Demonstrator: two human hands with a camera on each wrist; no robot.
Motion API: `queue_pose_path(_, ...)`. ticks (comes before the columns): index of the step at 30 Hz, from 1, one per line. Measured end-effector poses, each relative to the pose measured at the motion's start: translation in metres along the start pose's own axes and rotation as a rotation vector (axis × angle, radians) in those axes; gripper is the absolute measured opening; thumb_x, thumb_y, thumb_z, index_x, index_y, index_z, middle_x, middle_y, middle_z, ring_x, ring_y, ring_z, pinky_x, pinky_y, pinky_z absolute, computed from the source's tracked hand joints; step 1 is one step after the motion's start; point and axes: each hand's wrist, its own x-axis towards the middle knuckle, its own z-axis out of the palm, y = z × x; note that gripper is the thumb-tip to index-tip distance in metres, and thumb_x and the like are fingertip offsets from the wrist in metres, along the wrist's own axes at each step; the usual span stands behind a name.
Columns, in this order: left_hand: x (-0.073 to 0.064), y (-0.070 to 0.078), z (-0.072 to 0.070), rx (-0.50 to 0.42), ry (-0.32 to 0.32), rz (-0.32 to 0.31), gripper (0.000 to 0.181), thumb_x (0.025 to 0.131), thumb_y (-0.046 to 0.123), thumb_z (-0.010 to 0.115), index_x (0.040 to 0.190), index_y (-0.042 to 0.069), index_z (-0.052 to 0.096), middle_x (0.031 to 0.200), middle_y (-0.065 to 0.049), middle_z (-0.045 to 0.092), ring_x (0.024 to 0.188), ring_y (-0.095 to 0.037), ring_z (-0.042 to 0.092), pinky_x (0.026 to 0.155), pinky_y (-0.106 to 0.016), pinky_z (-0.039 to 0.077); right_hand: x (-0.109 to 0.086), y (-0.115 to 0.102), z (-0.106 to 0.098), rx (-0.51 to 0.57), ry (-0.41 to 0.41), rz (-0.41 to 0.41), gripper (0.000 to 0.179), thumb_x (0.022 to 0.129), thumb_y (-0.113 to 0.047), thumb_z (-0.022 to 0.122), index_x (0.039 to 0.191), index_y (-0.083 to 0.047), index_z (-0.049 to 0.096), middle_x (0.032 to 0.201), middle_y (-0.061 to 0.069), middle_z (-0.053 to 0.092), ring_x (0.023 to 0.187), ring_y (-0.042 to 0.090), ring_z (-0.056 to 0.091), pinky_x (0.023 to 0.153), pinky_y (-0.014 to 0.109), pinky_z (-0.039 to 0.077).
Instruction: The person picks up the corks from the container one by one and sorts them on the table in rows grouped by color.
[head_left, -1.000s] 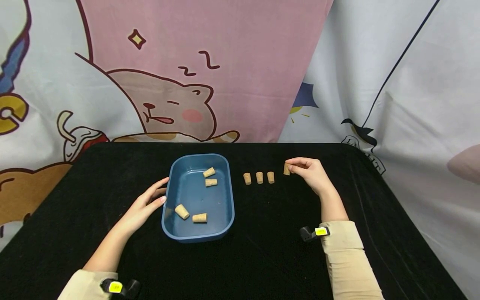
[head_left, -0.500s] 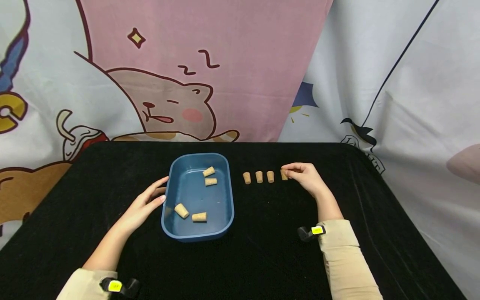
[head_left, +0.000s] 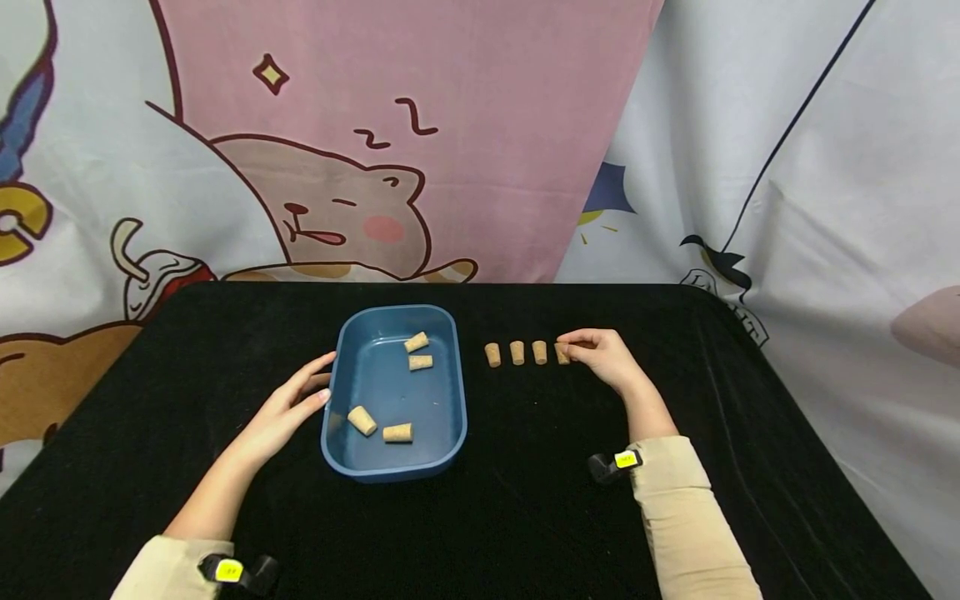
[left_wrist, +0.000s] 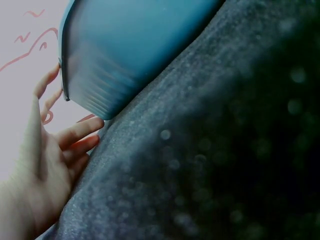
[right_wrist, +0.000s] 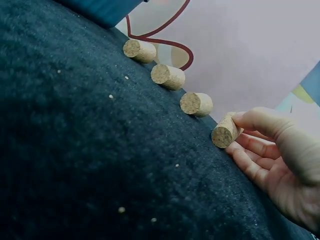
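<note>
My right hand point(head_left: 603, 358) pinches a cork stopper point(right_wrist: 225, 132) between thumb and fingers at the right end of a row on the black cloth. Three more corks line up to its left: the nearest cork point(head_left: 540, 352), a middle cork point(head_left: 517, 352) and a far-left cork point(head_left: 492, 355). My left hand point(head_left: 281, 412) touches the left side of a blue plastic tub point(head_left: 459, 408) with fingers spread and fairly straight. In the left wrist view its fingertips point(left_wrist: 95, 122) meet the tub's rim and lower wall. Several corks lie on their sides inside the tub, among them a cork point(head_left: 397, 433) near the front.
A black cloth point(head_left: 525, 517) covers the table, with small cork crumbs scattered near the row. Behind its far edge hangs a printed curtain point(head_left: 510, 125) with a sleeping bear. Each wrist wears a small black camera, such as the right camera point(head_left: 611, 465).
My right hand has come left and slightly nearer, carrying its cork from beyond the row's end to close beside the other three. My left hand and the tub keep their places.
</note>
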Motion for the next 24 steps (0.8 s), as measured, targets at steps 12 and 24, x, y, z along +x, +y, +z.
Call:
queue_pose_path(12, -0.001, -0.003, -0.001, -0.011, -0.007, 0.000, 0.054, 0.103, 0.020, 0.042, 0.153, 0.016, 0.022, 0.148, -0.026, 0.031, 0.130, -0.048, 0.034, 0.095, -0.066, 0.036, 0.003, -0.009, 0.009, -0.262, 0.057, 0.026, 0.023, 0.095, -0.018, 0.062, 0.108, -0.001, 0.070, 0.100, 0.012, 0.068, 0.085, 0.021, 0.061, 0.074, 0.036, 0.050)
queue_pose_path(24, -0.001, -0.001, 0.001, -0.004, -0.007, -0.004, 0.054, 0.103, 0.020, 0.042, 0.153, 0.016, 0.022, 0.148, -0.025, 0.031, 0.130, -0.048, 0.034, 0.095, -0.066, 0.036, 0.001, -0.029, 0.007, -0.270, 0.099, -0.032, 0.031, 0.095, -0.017, 0.062, 0.120, 0.000, 0.063, 0.107, 0.014, 0.065, 0.090, 0.025, 0.057, 0.073, 0.039, 0.049)
